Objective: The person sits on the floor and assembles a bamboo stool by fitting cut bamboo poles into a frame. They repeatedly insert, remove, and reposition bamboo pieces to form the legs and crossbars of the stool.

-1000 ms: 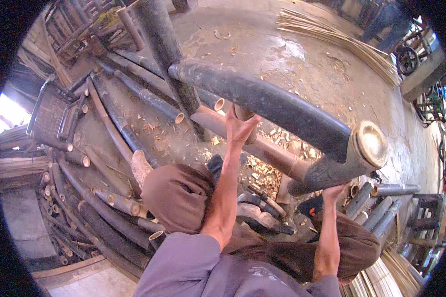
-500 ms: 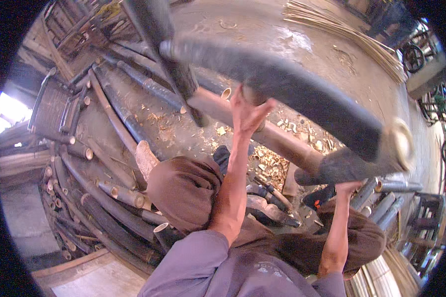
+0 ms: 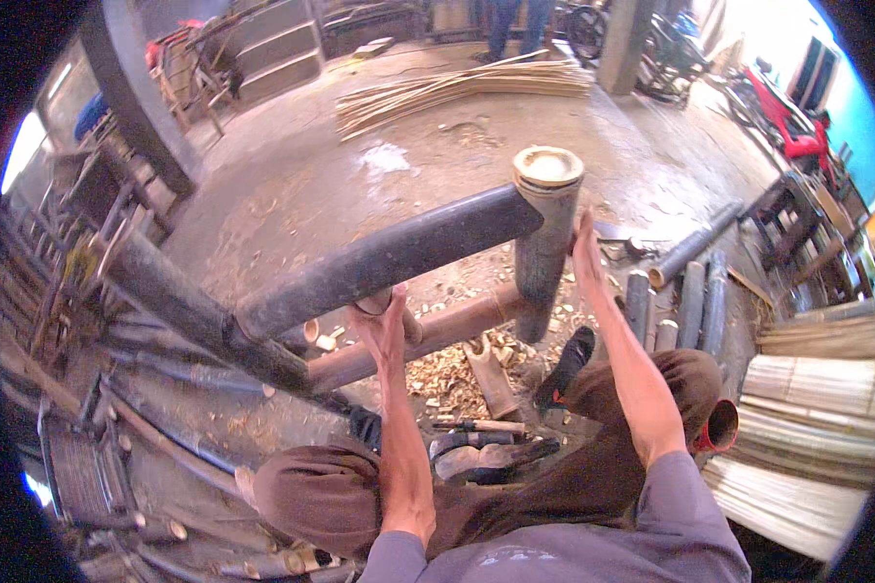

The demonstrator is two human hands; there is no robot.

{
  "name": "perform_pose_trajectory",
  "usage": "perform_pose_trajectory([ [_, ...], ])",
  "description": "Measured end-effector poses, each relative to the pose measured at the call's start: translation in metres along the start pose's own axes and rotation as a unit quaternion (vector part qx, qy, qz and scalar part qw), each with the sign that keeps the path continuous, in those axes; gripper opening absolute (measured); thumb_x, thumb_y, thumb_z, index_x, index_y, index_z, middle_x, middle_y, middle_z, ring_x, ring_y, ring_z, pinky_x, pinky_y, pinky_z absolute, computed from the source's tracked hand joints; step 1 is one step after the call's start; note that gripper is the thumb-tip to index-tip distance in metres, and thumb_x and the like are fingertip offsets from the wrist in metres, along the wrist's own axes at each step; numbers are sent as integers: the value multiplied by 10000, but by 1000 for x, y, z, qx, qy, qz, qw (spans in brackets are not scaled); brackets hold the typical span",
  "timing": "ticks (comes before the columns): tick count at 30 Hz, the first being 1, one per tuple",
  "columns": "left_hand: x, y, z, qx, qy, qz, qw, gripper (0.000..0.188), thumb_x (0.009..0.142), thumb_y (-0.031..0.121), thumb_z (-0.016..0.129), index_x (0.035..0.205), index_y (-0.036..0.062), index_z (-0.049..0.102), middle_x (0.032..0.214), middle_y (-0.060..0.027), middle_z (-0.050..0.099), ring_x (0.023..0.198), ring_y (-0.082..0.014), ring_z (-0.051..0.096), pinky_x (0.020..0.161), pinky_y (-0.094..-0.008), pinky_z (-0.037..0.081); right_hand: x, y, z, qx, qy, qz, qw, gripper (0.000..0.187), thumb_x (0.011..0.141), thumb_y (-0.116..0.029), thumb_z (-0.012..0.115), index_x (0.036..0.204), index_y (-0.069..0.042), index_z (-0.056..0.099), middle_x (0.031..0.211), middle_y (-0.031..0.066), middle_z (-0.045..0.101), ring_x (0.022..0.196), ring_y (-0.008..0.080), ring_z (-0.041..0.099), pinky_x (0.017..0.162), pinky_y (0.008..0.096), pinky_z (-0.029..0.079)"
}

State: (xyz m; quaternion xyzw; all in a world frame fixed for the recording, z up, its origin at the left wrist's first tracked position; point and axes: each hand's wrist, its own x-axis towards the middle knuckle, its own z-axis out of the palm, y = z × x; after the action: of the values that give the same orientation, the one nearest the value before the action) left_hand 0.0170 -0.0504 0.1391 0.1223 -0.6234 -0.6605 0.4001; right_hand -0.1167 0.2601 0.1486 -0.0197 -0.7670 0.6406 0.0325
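Note:
A bamboo frame stands before me. It has a dark upper rail (image 3: 399, 248), a brown lower rail (image 3: 418, 340), a long dark post (image 3: 204, 311) at the left and a short upright post (image 3: 544, 253) with a pale cut top at the right. My left hand (image 3: 384, 325) is closed around a short bamboo piece just under the upper rail; the rail hides part of the grip. Against the outer side of the short post, my right hand (image 3: 587, 248) lies with its fingers stretched out. Its palm is mostly turned out of sight.
Wood chips (image 3: 447, 379) cover the floor below the frame, near a bamboo offcut (image 3: 493, 381) and hand tools (image 3: 476, 425). Dark bamboo poles (image 3: 690, 301) lie at the right. Beyond lies a bundle of thin strips (image 3: 457, 92), with a person's legs (image 3: 518, 27) behind it.
The frame has turned, its short post now upright at the right and its long post leaning left. My right hand has moved up along the short post's outer side. The view has swung too.

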Motion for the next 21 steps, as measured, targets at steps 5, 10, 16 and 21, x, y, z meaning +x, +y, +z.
perform_pose_trajectory([
  [5,-15,-65,31,-73,-83,-2,994,436,732,100,807,1094,26,576,1014,-59,626,891,-169,573,836,-317,466,18,-121,-20,-65,41,-266,961,774,955,-669,240,1395,-79,478,1400,235,475,1328,305,433,1094,410,327],
  [10,-25,-28,0,243,-129,54,960,305,780,206,786,938,-17,651,843,-134,680,822,-142,608,749,-315,490,10,-141,8,-454,-6,-135,881,633,909,-634,395,1234,-147,638,1201,183,630,1131,350,588,986,423,436],
  [16,24,217,-65,183,-18,91,979,179,884,172,699,896,-2,662,850,-70,675,786,-106,624,694,-261,510,42,-119,-7,-461,72,-139,874,492,892,-522,485,1123,-137,688,1048,164,692,994,351,658,891,453,496],
  [21,141,227,-121,349,228,327,848,858,720,323,857,1354,-11,385,1037,-124,657,951,-225,622,911,-344,478,43,-117,1,-408,65,-174,894,471,876,-495,499,1070,-114,695,1025,207,679,990,375,656,883,472,499],
])
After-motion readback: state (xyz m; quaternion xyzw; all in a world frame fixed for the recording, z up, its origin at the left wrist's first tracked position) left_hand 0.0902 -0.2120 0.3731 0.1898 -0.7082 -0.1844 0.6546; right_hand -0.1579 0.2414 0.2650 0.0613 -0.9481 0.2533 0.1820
